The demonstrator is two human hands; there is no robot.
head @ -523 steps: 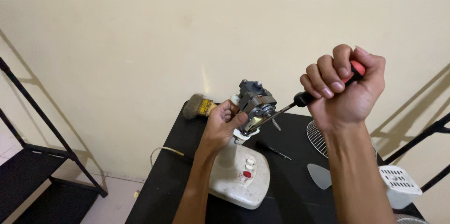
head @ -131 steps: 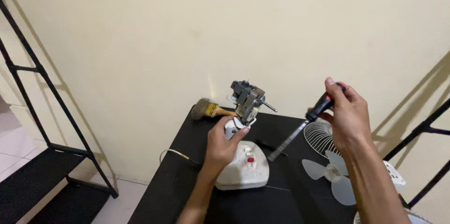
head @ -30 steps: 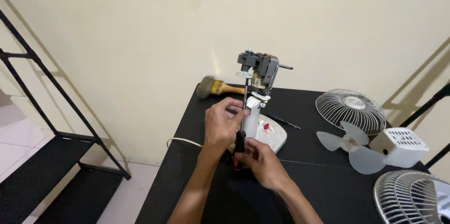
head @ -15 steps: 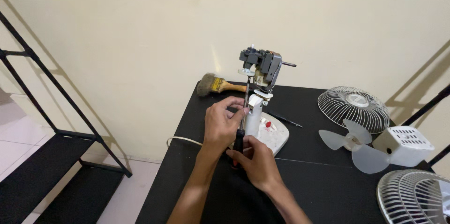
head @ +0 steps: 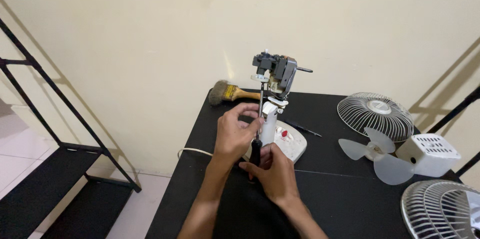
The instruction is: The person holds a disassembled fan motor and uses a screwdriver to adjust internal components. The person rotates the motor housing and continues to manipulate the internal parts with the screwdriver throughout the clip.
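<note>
the screwdriver point(head: 258, 129) stands upright beside the white fan neck point(head: 269, 121), its tip up under the bare motor point(head: 276, 70), its black handle low over the base point(head: 289, 141). the right hand point(head: 274, 169) has its grip closed round that handle from below; the left hand point(head: 235, 131) is closed on the shaft and neck, steadying both. a few seconds back the right hand held the driver out in the air, slanting and clear of the fan, with the left flat on the base; in the last second both hands have settled close together at the neck and the driver has gone vertical, so by my reading the tip is now seated on a fastener under the motor, though the contact itself is too small to see. outward on the black bench point(head: 340, 194): a brush point(head: 227, 92) behind by the wall, a thin tool point(head: 302, 128) just right of the base, a round grille point(head: 375, 115), the pale blade point(head: 372, 154), a white rear cover point(head: 434, 155) and another grille point(head: 442, 214) at the near right corner. a black rack point(head: 55, 169) stands left.
</note>
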